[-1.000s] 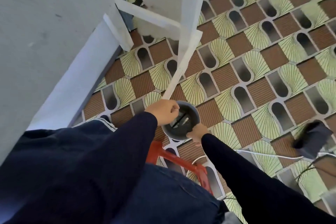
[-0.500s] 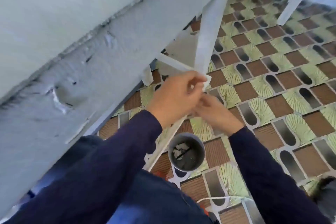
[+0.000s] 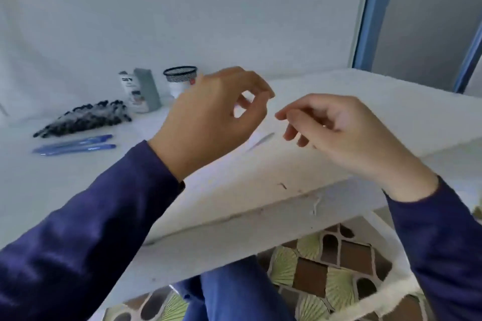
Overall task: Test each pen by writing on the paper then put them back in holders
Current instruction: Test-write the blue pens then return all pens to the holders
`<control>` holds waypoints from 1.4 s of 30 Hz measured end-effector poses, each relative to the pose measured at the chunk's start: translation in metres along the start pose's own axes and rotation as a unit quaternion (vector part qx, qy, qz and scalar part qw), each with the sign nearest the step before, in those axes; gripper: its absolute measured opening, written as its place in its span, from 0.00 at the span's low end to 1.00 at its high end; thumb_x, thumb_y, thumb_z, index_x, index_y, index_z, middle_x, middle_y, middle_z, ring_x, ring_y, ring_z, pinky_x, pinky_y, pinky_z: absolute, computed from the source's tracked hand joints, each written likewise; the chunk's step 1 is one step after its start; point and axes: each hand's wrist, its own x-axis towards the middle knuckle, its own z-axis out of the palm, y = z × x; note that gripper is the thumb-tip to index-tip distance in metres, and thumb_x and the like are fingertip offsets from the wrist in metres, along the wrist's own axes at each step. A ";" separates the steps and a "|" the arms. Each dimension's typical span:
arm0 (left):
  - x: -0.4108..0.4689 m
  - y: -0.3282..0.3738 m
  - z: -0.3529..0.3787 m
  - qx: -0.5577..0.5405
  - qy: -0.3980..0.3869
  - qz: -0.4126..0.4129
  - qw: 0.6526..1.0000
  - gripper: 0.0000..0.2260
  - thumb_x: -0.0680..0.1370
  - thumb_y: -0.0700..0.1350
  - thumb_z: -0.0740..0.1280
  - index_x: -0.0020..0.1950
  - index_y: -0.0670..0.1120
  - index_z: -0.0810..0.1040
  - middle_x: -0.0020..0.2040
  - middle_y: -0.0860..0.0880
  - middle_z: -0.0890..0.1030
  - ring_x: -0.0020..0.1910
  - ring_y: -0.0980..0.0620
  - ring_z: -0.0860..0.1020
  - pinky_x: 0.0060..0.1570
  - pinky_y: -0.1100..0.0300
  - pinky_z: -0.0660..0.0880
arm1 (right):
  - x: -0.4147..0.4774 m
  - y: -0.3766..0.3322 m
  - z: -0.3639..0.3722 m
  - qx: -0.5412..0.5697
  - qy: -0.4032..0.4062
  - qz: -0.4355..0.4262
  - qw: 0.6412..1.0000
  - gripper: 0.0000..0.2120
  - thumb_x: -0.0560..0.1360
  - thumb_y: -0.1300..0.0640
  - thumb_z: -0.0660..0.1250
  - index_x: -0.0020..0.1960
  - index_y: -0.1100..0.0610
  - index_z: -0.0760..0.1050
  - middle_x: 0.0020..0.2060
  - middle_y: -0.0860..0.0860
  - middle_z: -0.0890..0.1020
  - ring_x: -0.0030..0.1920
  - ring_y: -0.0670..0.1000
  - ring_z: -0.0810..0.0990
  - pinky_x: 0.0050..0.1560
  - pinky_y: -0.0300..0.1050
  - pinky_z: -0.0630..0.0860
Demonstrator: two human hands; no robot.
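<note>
My left hand (image 3: 216,117) and right hand (image 3: 347,133) hover over the table (image 3: 339,101), fingers loosely curled, gripping nothing I can make out. The black pens (image 3: 83,118) and blue pens (image 3: 75,144) lie loose at the left; a careless reach could roll them off the edge. The mesh holder (image 3: 180,74) stands far back beside a box (image 3: 140,91), with my left hand in the way.

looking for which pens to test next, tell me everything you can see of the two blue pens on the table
The two blue pens lie flat on the white table, side by side, nearly parallel, running left to right. Slim barrels, seemingly blue plastic; finer detail is blurred. They sit in front of the pile of black pens. Nothing rests on them or holds them.
</note>
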 end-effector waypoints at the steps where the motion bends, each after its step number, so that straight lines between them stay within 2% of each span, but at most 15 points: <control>1: -0.005 -0.016 -0.012 0.028 0.007 -0.019 0.999 0.08 0.77 0.53 0.60 0.48 0.57 0.80 0.43 0.61 0.79 0.41 0.63 0.79 0.39 0.55 0.79 | 0.014 -0.007 0.011 -0.009 -0.018 -0.012 1.000 0.09 0.80 0.53 0.63 0.50 0.48 0.82 0.38 0.43 0.84 0.39 0.46 0.82 0.42 0.43 0.79; 4: -0.018 -0.069 -0.042 0.103 0.011 -0.087 0.991 0.10 0.76 0.55 0.60 0.47 0.58 0.80 0.44 0.60 0.80 0.40 0.63 0.79 0.40 0.55 0.79 | 0.054 -0.022 0.050 -0.048 -0.081 -0.050 0.994 0.08 0.79 0.52 0.63 0.48 0.47 0.81 0.37 0.43 0.84 0.36 0.47 0.81 0.42 0.48 0.79; 10: -0.048 -0.175 -0.087 0.230 -0.055 -0.207 0.949 0.13 0.75 0.58 0.57 0.50 0.59 0.80 0.45 0.60 0.80 0.41 0.60 0.77 0.43 0.58 0.76 | 0.122 -0.044 0.124 -0.189 -0.209 -0.133 0.950 0.09 0.78 0.48 0.61 0.48 0.44 0.80 0.35 0.37 0.79 0.35 0.37 0.75 0.38 0.38 0.71; 13: -0.061 -0.218 -0.104 0.249 -0.063 -0.250 0.934 0.11 0.76 0.55 0.59 0.51 0.56 0.80 0.46 0.60 0.79 0.44 0.57 0.78 0.45 0.55 0.78 | 0.150 -0.053 0.161 -0.243 -0.251 -0.180 0.919 0.10 0.78 0.49 0.62 0.50 0.46 0.81 0.39 0.39 0.81 0.37 0.38 0.76 0.40 0.41 0.74; 17: -0.078 -0.253 -0.116 0.304 -0.015 -0.235 0.923 0.07 0.79 0.48 0.63 0.51 0.52 0.81 0.48 0.57 0.79 0.42 0.52 0.78 0.37 0.59 0.72 | 0.178 -0.060 0.212 -0.241 -0.286 -0.212 0.903 0.10 0.77 0.46 0.64 0.50 0.47 0.82 0.44 0.41 0.81 0.41 0.41 0.76 0.43 0.44 0.75; 21: -0.091 -0.271 -0.121 0.327 -0.013 -0.214 0.920 0.08 0.79 0.47 0.64 0.53 0.50 0.82 0.52 0.54 0.80 0.42 0.51 0.78 0.36 0.60 0.68 | 0.193 -0.056 0.253 -0.262 -0.283 -0.227 0.894 0.20 0.75 0.36 0.63 0.58 0.48 0.80 0.50 0.44 0.77 0.49 0.44 0.73 0.43 0.44 0.71; 24: -0.093 -0.275 -0.123 0.306 0.023 -0.208 0.929 0.07 0.79 0.47 0.64 0.51 0.50 0.82 0.51 0.56 0.79 0.38 0.52 0.77 0.35 0.61 0.68 | 0.193 -0.052 0.270 -0.270 -0.268 -0.238 0.894 0.17 0.77 0.39 0.64 0.55 0.49 0.81 0.49 0.47 0.72 0.54 0.46 0.66 0.46 0.47 0.71; 27: -0.094 -0.272 -0.119 0.310 0.066 -0.127 0.940 0.08 0.78 0.46 0.63 0.47 0.48 0.82 0.49 0.54 0.81 0.40 0.52 0.79 0.37 0.59 0.73 | 0.200 -0.049 0.263 -0.185 -0.241 -0.212 0.929 0.08 0.75 0.47 0.69 0.48 0.51 0.82 0.48 0.47 0.75 0.52 0.48 0.73 0.45 0.44 0.72; 30: -0.092 -0.268 -0.111 0.302 0.078 -0.081 0.947 0.09 0.78 0.46 0.62 0.46 0.46 0.83 0.48 0.53 0.82 0.42 0.51 0.80 0.41 0.58 0.75 | 0.214 -0.052 0.231 0.072 -0.194 -0.084 0.975 0.03 0.75 0.55 0.71 0.45 0.52 0.77 0.45 0.49 0.83 0.42 0.48 0.79 0.39 0.44 0.76; 32: -0.090 -0.262 -0.105 0.283 0.078 -0.081 0.953 0.10 0.78 0.46 0.62 0.46 0.47 0.83 0.48 0.53 0.82 0.43 0.52 0.80 0.41 0.59 0.74 | 0.221 -0.051 0.206 0.216 -0.135 -0.044 0.966 0.04 0.78 0.59 0.67 0.45 0.53 0.74 0.49 0.54 0.85 0.45 0.48 0.82 0.43 0.45 0.81; 34: -0.086 -0.255 -0.095 0.256 0.054 -0.075 0.962 0.11 0.78 0.48 0.61 0.46 0.48 0.83 0.49 0.53 0.82 0.45 0.52 0.79 0.42 0.62 0.72 | 0.223 -0.048 0.183 0.299 -0.085 -0.021 0.950 0.04 0.80 0.59 0.63 0.47 0.53 0.70 0.44 0.52 0.86 0.45 0.51 0.85 0.44 0.43 0.80; 35: -0.085 -0.252 -0.089 0.242 0.031 -0.072 0.967 0.11 0.78 0.49 0.61 0.47 0.48 0.83 0.50 0.53 0.81 0.47 0.52 0.79 0.44 0.63 0.72 | 0.222 -0.045 0.176 0.312 -0.062 -0.015 0.948 0.04 0.82 0.57 0.61 0.48 0.53 0.68 0.40 0.51 0.85 0.41 0.52 0.85 0.42 0.42 0.78; 38: -0.081 -0.247 -0.069 0.212 -0.060 -0.098 0.971 0.15 0.78 0.55 0.58 0.50 0.50 0.82 0.58 0.51 0.79 0.57 0.50 0.74 0.53 0.58 0.73 | 0.215 -0.033 0.165 0.284 -0.029 0.007 0.958 0.07 0.83 0.48 0.56 0.49 0.49 0.67 0.31 0.46 0.72 0.24 0.46 0.68 0.27 0.41 0.65; 40: -0.079 -0.245 -0.058 0.198 -0.086 -0.115 0.970 0.17 0.77 0.58 0.57 0.52 0.52 0.82 0.62 0.50 0.77 0.61 0.49 0.72 0.60 0.56 0.69 | 0.210 -0.027 0.164 0.278 -0.077 0.087 0.954 0.14 0.82 0.40 0.54 0.50 0.50 0.70 0.27 0.44 0.65 0.23 0.45 0.57 0.25 0.39 0.54; 42: -0.079 -0.244 -0.055 0.183 -0.083 -0.127 0.971 0.18 0.76 0.59 0.56 0.52 0.53 0.82 0.63 0.52 0.77 0.59 0.53 0.74 0.60 0.56 0.69 | 0.205 -0.027 0.161 0.308 -0.140 0.167 0.926 0.21 0.80 0.36 0.53 0.50 0.52 0.73 0.23 0.45 0.58 0.23 0.46 0.52 0.26 0.38 0.49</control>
